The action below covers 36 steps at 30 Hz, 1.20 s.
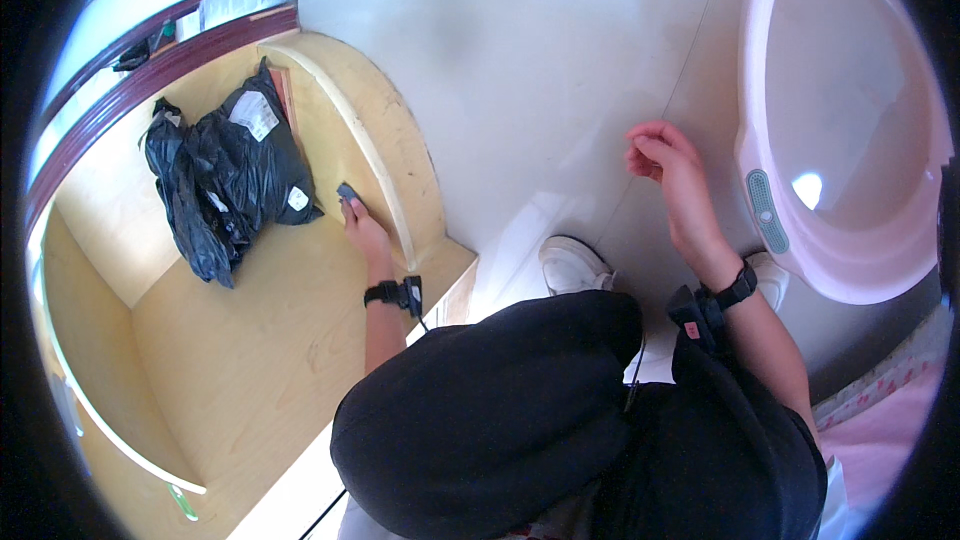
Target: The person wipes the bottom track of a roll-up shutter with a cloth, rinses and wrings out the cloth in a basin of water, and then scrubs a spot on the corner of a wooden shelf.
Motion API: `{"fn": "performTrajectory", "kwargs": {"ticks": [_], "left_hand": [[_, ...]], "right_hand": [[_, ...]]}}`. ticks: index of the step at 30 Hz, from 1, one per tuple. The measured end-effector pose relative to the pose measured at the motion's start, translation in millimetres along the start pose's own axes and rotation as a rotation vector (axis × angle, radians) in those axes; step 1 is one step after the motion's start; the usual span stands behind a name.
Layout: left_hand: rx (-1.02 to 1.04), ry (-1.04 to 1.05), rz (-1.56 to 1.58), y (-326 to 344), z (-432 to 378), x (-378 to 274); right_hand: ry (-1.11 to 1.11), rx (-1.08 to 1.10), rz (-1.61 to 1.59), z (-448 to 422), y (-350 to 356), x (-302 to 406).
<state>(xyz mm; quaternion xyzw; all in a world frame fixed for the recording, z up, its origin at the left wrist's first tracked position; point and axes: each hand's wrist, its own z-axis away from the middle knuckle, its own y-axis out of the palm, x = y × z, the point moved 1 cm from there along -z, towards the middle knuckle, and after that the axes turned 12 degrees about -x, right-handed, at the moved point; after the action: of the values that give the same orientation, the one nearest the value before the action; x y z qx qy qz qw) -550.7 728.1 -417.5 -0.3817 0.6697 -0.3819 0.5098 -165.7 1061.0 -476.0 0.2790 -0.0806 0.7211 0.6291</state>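
My left hand (363, 223) holds a small dark grey cloth (346, 192) against the inner side panel of a light wooden cabinet (247, 360). Just left of it, black plastic bags (240, 157) with white labels lie inside the cabinet. My right hand (660, 150) hangs over the tiled floor with its fingers curled and nothing visible in them. To its right stands a pink plastic basin (750, 90) holding water.
A dark red wooden frame (150, 97) runs along the cabinet's far side. My white shoes (574, 264) are on the floor in front of me. Pink fabric (877, 442) is at the lower right. A green item (182, 502) shows at the lower left.
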Motion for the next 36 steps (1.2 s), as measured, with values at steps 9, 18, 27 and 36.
{"fn": "performTrajectory", "kwargs": {"ticks": [9, 18, 27, 36], "left_hand": [[0.071, -0.14, 0.151, -3.0, 2.1, 13.9], [0.082, -0.102, 0.084, -19.9, -31.0, 33.7], [0.117, -0.074, 0.153, -16.8, 27.0, 9.0], [-0.035, 0.017, -0.197, -13.9, 7.5, -20.5]], "right_hand": [[-0.015, -0.012, -0.021, 1.4, 0.5, 1.4], [-0.026, 0.005, -0.118, 3.3, -4.3, -3.8], [-0.003, -0.027, -0.127, 3.1, -3.1, 1.6], [0.01, -0.005, -0.096, 4.4, -3.6, 0.4]]}}
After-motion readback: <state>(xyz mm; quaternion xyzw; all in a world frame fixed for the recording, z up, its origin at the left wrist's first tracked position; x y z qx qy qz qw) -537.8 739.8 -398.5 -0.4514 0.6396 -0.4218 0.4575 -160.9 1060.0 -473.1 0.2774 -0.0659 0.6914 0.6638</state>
